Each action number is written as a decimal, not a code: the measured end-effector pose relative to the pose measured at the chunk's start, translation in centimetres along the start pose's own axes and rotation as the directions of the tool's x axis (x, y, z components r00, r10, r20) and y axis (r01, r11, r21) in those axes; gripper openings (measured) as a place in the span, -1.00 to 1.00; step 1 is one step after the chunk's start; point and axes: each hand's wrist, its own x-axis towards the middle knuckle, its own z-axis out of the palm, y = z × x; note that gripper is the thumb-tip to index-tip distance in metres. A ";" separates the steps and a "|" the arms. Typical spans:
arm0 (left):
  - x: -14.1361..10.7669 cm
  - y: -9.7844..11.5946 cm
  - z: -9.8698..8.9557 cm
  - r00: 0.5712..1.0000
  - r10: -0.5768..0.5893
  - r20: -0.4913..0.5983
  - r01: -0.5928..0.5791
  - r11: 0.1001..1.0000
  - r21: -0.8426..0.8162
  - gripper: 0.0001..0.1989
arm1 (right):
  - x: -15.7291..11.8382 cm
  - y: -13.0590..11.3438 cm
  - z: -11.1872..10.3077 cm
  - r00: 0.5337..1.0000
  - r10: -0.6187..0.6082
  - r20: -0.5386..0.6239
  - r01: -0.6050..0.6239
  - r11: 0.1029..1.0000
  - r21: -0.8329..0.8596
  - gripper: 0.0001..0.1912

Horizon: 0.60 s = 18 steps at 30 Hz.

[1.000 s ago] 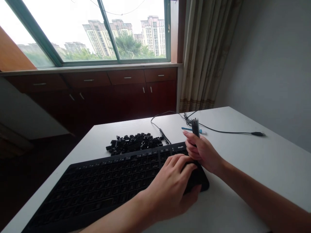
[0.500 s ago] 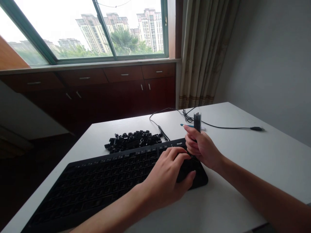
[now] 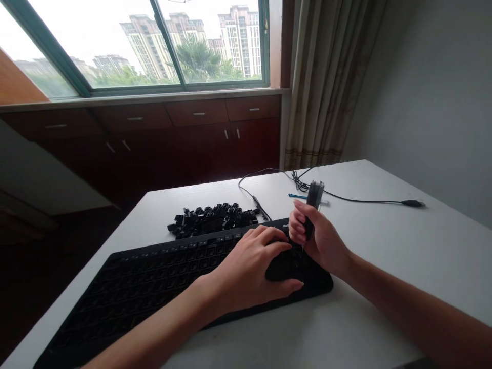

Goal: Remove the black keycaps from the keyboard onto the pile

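A black keyboard (image 3: pixel 169 277) lies aslant on the white table, its left and middle parts showing bare key sockets without caps. My left hand (image 3: pixel 253 266) rests on the keyboard's right part, fingers spread and thumb apart, holding nothing. Just right of it, my right hand (image 3: pixel 313 225) is closed round an upright black handheld tool with a clear top end (image 3: pixel 315 192). A thin tip shows under the fist, close above the keyboard; whether it touches is hard to see. Behind the keyboard lies a heap of loose black keycaps (image 3: pixel 211 220).
A thin blue stick-like tool (image 3: pixel 298 196) lies behind my right hand. Near it runs a black cable (image 3: pixel 361 200), partly coiled, ending in a plug (image 3: pixel 413 203) at the right. Beyond the white table (image 3: pixel 400 256) stand cabinets (image 3: pixel 192 148) under a window, and a curtain (image 3: pixel 323 77).
My left hand has shifted slightly left, its thumb and fingers wider apart. The tool in my right hand has tilted to the right at its top. The view has moved a little.
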 end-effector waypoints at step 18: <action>-0.7 0.9 2.4 0.984 -0.072 -0.161 0.069 0.997 -0.025 -0.54 | 0.2 1.1 0.6 0.981 -0.142 -0.129 0.127 0.985 -0.115 -0.48</action>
